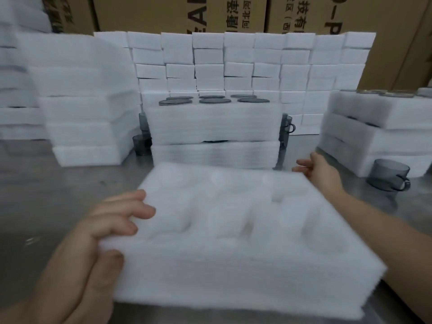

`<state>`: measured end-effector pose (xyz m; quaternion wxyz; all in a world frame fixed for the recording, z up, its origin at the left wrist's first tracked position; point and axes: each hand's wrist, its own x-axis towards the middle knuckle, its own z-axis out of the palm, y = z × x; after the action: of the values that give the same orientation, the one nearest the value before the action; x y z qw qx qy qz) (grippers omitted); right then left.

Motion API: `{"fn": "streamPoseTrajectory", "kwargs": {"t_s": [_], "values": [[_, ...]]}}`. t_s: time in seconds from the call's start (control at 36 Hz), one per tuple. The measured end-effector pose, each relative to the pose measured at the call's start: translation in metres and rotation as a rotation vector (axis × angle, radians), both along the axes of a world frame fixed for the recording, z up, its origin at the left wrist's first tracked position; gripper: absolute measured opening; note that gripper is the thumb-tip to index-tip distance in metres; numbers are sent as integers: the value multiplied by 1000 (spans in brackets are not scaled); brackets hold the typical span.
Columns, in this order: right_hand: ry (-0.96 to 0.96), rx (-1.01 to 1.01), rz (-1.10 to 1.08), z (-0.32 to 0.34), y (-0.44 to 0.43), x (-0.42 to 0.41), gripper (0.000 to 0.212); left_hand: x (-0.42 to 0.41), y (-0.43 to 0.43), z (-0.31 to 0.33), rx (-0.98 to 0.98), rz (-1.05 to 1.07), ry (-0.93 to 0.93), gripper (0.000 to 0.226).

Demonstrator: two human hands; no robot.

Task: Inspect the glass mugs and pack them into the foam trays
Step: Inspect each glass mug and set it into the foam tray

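A white foam tray (233, 232) with several hollow pockets fills the near middle, blurred, its pockets holding nothing. My left hand (100, 232) grips its near left edge, fingers curled over the top. My right hand (320, 169) holds its far right corner. Behind it stand two stacked foam trays (215, 125), the upper one showing several dark mug rims (214, 100). One grey glass mug (389, 175) sits upside down on the steel table at the right. Further grey mugs (142, 143) stand beside the stacked trays on the left and more mugs (287, 127) on the right.
A pile of foam trays (86, 113) stands at the left and another pile (378, 127) at the right. A wall of small white boxes (245, 64) rises behind, with brown cartons (177, 12) above. The steel table (46, 188) shows at left.
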<state>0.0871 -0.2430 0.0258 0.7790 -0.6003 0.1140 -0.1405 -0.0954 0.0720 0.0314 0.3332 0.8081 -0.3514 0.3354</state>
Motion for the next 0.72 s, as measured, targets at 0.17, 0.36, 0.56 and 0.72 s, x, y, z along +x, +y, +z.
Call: {"fn": "streamPoseTrajectory", "kwargs": {"t_s": [0.17,0.36,0.56,0.72], "values": [[34,-27,32,-3,2,0,28,7,-4,-33,6,72,-93,19],[13,-111,61,-7,3,0,19,12,13,-42,73,30,-51,23],[-12,-138,60,-9,6,-1,17,63,54,-6,-291,232,40,28],[-11,-181,53,-8,7,-1,15,123,44,57,-562,500,160,31]]}}
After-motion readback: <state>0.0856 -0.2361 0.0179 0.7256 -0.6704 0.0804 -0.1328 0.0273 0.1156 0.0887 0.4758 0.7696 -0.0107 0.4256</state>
